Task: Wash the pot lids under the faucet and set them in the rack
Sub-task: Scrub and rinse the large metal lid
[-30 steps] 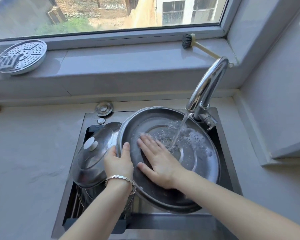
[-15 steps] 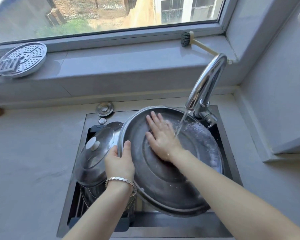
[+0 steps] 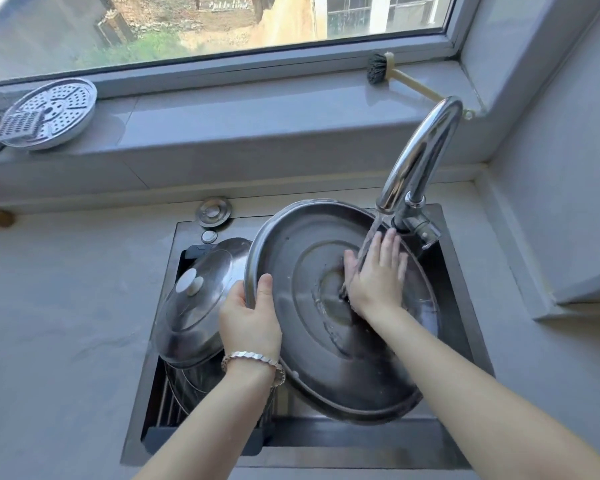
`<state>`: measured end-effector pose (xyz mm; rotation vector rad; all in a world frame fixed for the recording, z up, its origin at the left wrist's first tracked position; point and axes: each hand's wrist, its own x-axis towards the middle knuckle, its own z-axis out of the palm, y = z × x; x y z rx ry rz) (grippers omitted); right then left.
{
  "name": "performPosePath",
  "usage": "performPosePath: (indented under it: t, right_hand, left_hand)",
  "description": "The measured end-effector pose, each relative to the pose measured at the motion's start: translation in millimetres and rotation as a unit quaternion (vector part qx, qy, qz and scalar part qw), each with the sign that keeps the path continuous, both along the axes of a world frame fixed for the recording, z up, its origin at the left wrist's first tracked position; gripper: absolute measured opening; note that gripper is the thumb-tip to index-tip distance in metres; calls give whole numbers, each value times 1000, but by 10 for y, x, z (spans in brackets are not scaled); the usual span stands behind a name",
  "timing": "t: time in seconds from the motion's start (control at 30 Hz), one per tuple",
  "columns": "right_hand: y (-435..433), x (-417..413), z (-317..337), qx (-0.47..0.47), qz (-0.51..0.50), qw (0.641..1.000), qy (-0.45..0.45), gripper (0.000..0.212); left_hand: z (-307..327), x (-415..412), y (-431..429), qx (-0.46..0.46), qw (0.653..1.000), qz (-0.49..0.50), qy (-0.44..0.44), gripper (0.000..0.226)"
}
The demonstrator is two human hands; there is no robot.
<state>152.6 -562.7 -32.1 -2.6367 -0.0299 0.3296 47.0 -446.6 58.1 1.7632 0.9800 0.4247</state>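
You held the large steel lid [image 3: 302, 327] tilted over the sink [image 3: 465, 306], hollow underside facing you, long axis running far-left to near-right. Your left hand [image 3: 250, 323] clamped its left rim; your right hand [image 3: 378, 275] lay flat and open inside, under the faucet [image 3: 420, 157] stream. Grey counter [image 3: 66, 306], window ledge [image 3: 222, 112] beyond. Since half a second earlier, that palm had slid rightward.
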Motion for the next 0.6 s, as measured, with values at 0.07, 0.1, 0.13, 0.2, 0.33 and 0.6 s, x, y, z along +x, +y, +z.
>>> performPosePath:
  t: [0.07,0.1,0.13,0.2,0.33,0.6]
  right_hand:
    - [215,91,115,51,53,997,-25,75]
    - [324,88,184,75,95,992,-31,76]
    - [421,55,242,91,144,985,-39,78]
    - [541,-98,347,116,247,960,-72,83]
    - [414,-576,422,189,440,872,-101,69]
    - [-172,-26,68,1,249,964,-95,82]
  left_hand:
    - [-14,21,-55,-17,1000,-4,1,34]
    - [-18,36,-73,-23,1000,-1,1,37]
    - [-20,57,-75,-24,1000,4,-1,39]
    - [-2,112,-32,-19,1000,20,-8,42]
    - [28,185,178,-10,998,50,-48,40]
    - [128,49,250,57,997,43,-39,47]
